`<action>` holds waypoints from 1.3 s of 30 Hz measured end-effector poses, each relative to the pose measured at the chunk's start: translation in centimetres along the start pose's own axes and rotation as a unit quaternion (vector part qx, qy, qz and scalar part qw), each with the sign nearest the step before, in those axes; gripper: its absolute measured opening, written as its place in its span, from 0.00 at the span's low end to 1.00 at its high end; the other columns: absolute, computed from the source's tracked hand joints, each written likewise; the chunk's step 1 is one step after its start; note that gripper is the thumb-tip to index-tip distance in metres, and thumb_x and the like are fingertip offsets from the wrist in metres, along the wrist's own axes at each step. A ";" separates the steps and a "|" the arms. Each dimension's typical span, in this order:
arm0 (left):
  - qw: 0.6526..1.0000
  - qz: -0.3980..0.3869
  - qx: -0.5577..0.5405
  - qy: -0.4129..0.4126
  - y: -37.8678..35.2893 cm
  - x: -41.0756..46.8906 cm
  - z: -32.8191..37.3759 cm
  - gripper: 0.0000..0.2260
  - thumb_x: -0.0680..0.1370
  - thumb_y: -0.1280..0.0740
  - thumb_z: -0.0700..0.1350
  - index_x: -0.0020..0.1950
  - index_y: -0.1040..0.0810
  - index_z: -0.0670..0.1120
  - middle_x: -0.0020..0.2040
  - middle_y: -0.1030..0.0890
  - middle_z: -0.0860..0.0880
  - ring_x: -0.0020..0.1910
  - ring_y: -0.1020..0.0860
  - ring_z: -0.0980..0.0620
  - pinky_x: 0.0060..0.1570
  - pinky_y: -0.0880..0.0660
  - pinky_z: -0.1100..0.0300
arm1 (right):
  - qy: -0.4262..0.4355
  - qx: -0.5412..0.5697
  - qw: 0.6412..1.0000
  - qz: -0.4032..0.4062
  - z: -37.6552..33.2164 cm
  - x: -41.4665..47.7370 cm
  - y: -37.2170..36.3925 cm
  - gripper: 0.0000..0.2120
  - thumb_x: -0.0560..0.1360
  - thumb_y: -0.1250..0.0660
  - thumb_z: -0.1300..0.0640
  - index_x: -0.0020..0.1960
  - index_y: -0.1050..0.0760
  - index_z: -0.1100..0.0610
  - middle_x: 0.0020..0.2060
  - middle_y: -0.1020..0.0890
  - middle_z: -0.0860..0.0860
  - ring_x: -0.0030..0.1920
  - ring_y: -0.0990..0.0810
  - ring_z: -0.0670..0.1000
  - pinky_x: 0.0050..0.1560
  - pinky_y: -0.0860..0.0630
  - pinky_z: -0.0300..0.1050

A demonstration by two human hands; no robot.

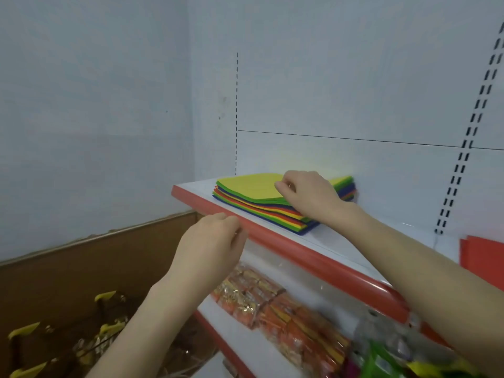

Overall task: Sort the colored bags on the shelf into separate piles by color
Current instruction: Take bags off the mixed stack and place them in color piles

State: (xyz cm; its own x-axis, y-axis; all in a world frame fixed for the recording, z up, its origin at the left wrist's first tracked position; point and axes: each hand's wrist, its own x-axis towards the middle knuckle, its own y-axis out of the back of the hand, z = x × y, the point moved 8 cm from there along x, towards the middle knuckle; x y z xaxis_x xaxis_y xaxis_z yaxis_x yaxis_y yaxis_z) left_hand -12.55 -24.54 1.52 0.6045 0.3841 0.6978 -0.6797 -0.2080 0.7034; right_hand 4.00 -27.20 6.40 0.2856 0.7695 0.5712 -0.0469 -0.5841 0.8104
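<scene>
A mixed stack of flat bags (261, 208) in yellow, green, blue, red and orange lies on the white shelf (341, 241) with its red front lip. The top bag is yellow (251, 185). My right hand (305, 195) rests on the stack's right part, fingers curled and pinching the yellow top bag. My left hand (212, 241) hovers at the shelf's red edge below the stack, fingers loosely curled with nothing visible in them. A red bag (482, 255) lies apart on the shelf at the far right edge.
The shelf below holds orange snack packets (272, 304) in clear wrap and green packaging (387, 358). A brown cardboard box (81, 268) with yellow-handled items stands at lower left. Slotted shelf uprights (463, 148) run up the white back wall.
</scene>
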 end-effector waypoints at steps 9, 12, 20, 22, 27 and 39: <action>1.000 0.003 -0.022 0.014 -5.6 8.5 -8.1 0.12 0.80 0.41 0.46 0.45 0.22 0.41 0.39 0.23 0.47 0.40 0.26 0.47 0.39 0.27 0.51 | 0.000 -0.063 0.998 -0.009 1.8 10.8 -4.6 0.16 0.80 0.45 0.52 0.47 0.25 0.64 0.44 0.20 0.57 0.46 0.23 0.58 0.42 0.29 0.48; 0.999 -0.007 -0.037 0.016 -7.9 11.1 -9.7 0.11 0.80 0.41 0.45 0.47 0.22 0.41 0.42 0.22 0.46 0.44 0.25 0.46 0.42 0.27 0.51 | -0.016 -0.072 0.997 -0.004 3.6 13.1 -5.2 0.15 0.80 0.44 0.52 0.47 0.25 0.62 0.44 0.21 0.54 0.46 0.24 0.56 0.41 0.31 0.46; 0.996 -0.075 -0.047 -0.030 -13.8 17.6 -12.0 0.11 0.81 0.44 0.47 0.54 0.23 0.46 0.49 0.23 0.48 0.52 0.26 0.47 0.48 0.29 0.54 | -0.138 -0.139 0.981 -0.007 10.7 15.0 -5.5 0.14 0.79 0.43 0.52 0.51 0.24 0.59 0.49 0.21 0.54 0.50 0.24 0.56 0.44 0.30 0.45; 0.993 -0.087 -0.036 -0.065 -14.9 19.3 -11.8 0.11 0.81 0.44 0.48 0.56 0.24 0.47 0.51 0.24 0.48 0.53 0.26 0.47 0.49 0.30 0.56 | -0.181 -0.153 0.972 -0.002 12.4 14.7 -5.1 0.14 0.79 0.42 0.52 0.51 0.23 0.60 0.48 0.21 0.54 0.49 0.24 0.56 0.44 0.29 0.45; 0.979 -0.133 -0.017 -0.155 -17.7 22.4 -11.5 0.12 0.82 0.45 0.48 0.61 0.28 0.48 0.56 0.25 0.49 0.58 0.27 0.49 0.51 0.31 0.58 | -0.292 -0.191 0.937 0.017 15.4 12.6 -3.4 0.14 0.79 0.42 0.52 0.51 0.24 0.61 0.47 0.22 0.54 0.47 0.24 0.56 0.44 0.29 0.46; 0.976 -0.154 0.102 -0.117 -20.4 24.3 -14.5 0.13 0.82 0.47 0.52 0.57 0.28 0.47 0.56 0.28 0.48 0.57 0.29 0.48 0.43 0.40 0.60 | -0.514 -0.266 0.815 -0.021 20.5 6.2 -2.8 0.24 0.77 0.41 0.40 0.32 0.38 0.57 0.30 0.32 0.51 0.30 0.33 0.49 0.29 0.40 0.40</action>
State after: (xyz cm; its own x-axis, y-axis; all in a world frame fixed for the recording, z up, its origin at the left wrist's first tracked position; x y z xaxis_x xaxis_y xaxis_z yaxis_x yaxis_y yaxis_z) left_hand 9.97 2.04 2.17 0.8620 0.2455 0.4434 -0.3682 -0.2979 0.8807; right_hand 25.52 -26.09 5.04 0.9361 0.0045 0.3517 -0.3467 -0.1568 0.9248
